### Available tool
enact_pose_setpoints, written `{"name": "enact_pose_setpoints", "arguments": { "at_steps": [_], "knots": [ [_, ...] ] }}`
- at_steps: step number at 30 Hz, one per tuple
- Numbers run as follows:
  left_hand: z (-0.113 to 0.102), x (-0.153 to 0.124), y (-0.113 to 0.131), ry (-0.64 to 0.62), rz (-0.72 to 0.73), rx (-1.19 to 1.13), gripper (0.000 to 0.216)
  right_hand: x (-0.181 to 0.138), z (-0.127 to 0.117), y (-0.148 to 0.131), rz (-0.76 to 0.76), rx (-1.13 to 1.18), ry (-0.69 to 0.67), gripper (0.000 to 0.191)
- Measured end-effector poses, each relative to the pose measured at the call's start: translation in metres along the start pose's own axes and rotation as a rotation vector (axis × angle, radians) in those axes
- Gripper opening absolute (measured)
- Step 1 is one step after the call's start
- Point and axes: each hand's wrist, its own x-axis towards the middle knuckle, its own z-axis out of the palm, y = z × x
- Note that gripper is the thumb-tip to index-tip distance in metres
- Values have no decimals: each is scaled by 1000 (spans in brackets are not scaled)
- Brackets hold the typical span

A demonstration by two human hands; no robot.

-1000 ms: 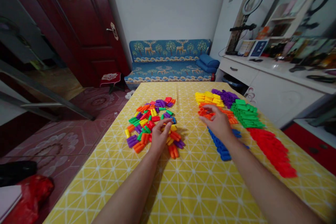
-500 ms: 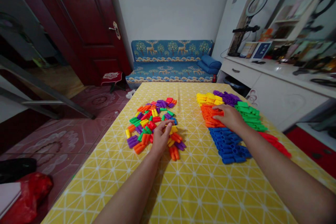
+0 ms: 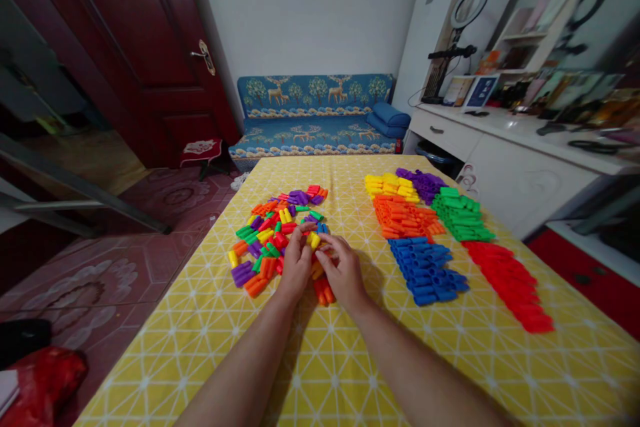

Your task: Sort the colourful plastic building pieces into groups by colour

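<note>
On the near side of a mixed pile of coloured plastic tube pieces (image 3: pixel 267 233), both my hands meet. My left hand (image 3: pixel 297 267) has its thumb and fingers curled round a yellow tube piece (image 3: pixel 313 240). From the other side, my right hand (image 3: pixel 345 275) pinches at the same yellow piece with bent fingers. Orange tube pieces (image 3: pixel 324 292) lie just under my right hand, partly covered by it. Sorted groups lie to the right: yellow pieces (image 3: pixel 391 187), orange pieces (image 3: pixel 405 215), blue pieces (image 3: pixel 425 270), purple pieces (image 3: pixel 423 184), green pieces (image 3: pixel 460 215) and red pieces (image 3: pixel 510 283).
A yellow patterned cloth (image 3: pixel 345 373) covers the table. Beyond it stands a blue sofa (image 3: pixel 315 127), with a small red stool (image 3: pixel 201 150) to its left. A white dresser (image 3: pixel 530 173) with a ring light (image 3: pixel 470 5) is on the right.
My right hand has left the sorted orange pieces and moved left to meet my left hand at the mixed pile. The view has turned slightly right.
</note>
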Motion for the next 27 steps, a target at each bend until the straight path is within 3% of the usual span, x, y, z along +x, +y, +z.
{"name": "enact_pose_setpoints", "arguments": {
  "at_steps": [8, 16, 27],
  "knots": [
    [9, 3, -8, -68, -82, -179, 41, 8, -17, 5, 92, 40, 136, 12],
    [5, 8, -11, 22, -145, -134, 32, 6, -17, 3, 92, 98, 165, 16],
    [8, 0, -11, -197, 42, -100, 35, 12, -20, 5, 182, 193, 273, 24]
  ]
}}
